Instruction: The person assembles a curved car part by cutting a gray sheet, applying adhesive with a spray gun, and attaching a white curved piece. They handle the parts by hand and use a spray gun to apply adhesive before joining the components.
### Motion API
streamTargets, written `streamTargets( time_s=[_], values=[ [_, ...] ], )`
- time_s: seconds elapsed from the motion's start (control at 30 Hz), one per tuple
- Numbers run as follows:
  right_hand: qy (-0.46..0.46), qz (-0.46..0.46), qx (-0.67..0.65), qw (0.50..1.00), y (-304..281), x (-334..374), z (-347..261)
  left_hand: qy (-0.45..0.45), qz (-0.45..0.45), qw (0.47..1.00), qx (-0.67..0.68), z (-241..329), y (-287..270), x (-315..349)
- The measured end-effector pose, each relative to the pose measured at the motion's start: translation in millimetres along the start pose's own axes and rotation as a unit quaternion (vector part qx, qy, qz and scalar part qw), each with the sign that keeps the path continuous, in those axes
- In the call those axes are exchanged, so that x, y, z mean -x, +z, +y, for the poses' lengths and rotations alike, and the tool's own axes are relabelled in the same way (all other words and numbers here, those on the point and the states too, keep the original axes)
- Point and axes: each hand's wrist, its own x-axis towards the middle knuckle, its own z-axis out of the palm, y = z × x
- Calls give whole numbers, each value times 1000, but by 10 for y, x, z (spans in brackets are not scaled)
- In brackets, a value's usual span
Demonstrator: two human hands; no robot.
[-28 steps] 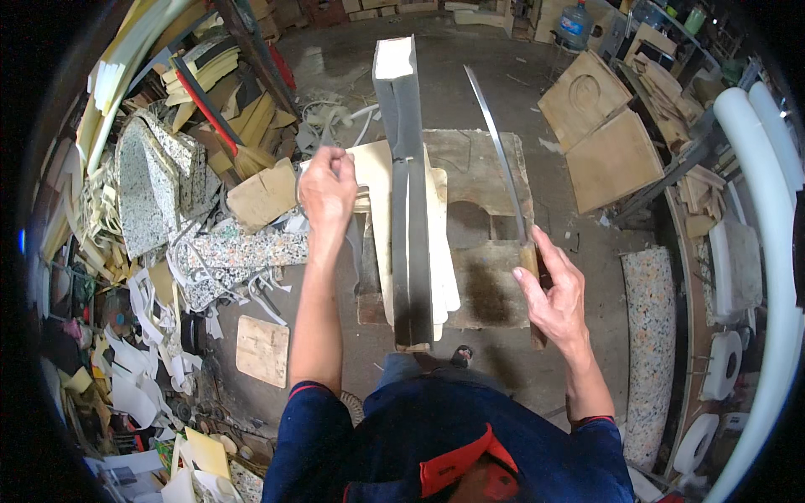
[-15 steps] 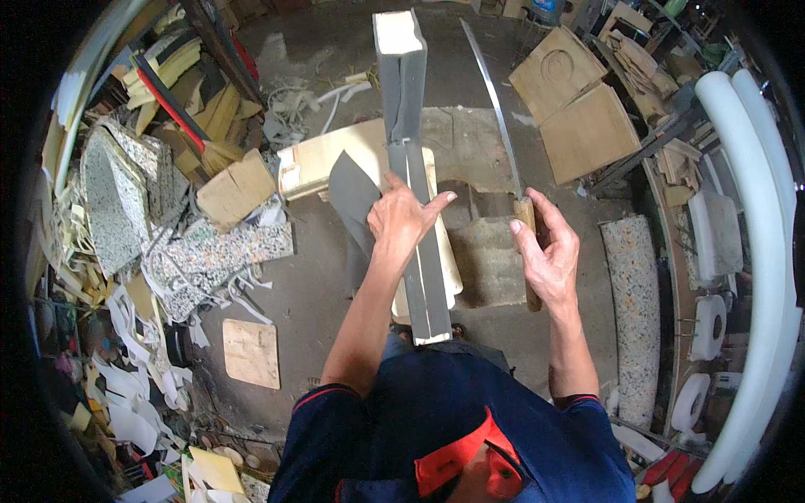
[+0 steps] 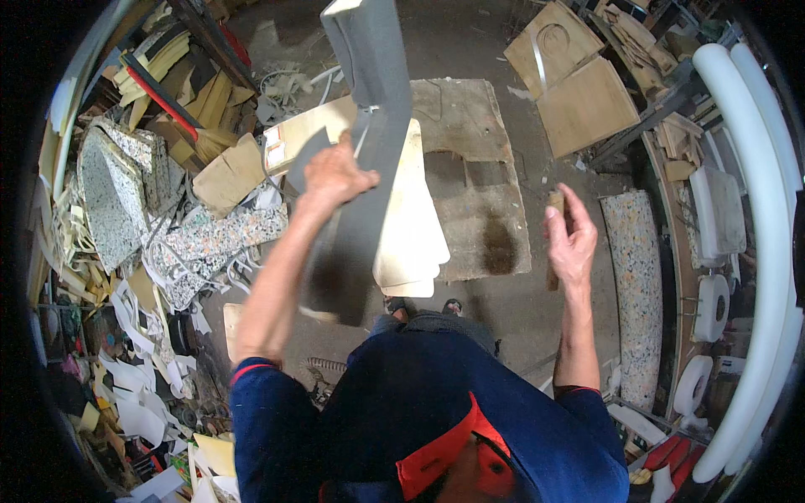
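My left hand [image 3: 334, 174] is closed on a long grey foam piece [image 3: 377, 193], its thumb and index finger stretched along the surface. A white end [image 3: 340, 7] shows at the far top, and the foam's near end is blurred by motion. A dark grey flap sticks out left of the hand. Off to the right, my right hand [image 3: 573, 239] grips the wooden handle [image 3: 554, 201] of a long knife. Its thin blade [image 3: 538, 60] shows faintly against a plywood panel, pointing away from me. Below the foam lie pale rounded boards [image 3: 412, 235].
Under the boards is a worn, stained slab [image 3: 507, 184]. Foam scraps and speckled foam blocks [image 3: 117, 197] crowd the left. Plywood panels [image 3: 587, 105] lean at the far right, near a speckled foam roll [image 3: 635, 285] and long pale blue tubes [image 3: 771, 251].
The foam piece has swung left and turned, showing its broad grey side and uncovering the boards. My left hand moved left with it. My right hand shifted right with the knife.
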Motion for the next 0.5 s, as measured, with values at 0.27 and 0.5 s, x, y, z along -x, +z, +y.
streamTargets(
  time_s=[0.27, 0.5],
  values=[
    [-61, 43, -23, 997, -289, 38, 38, 198, -9, 961, -193, -472, -913, 290],
    [-76, -24, -81, 994, -14, 222, 40, 385, 65, 818, -422, -327, -1665, 298]
  ],
)
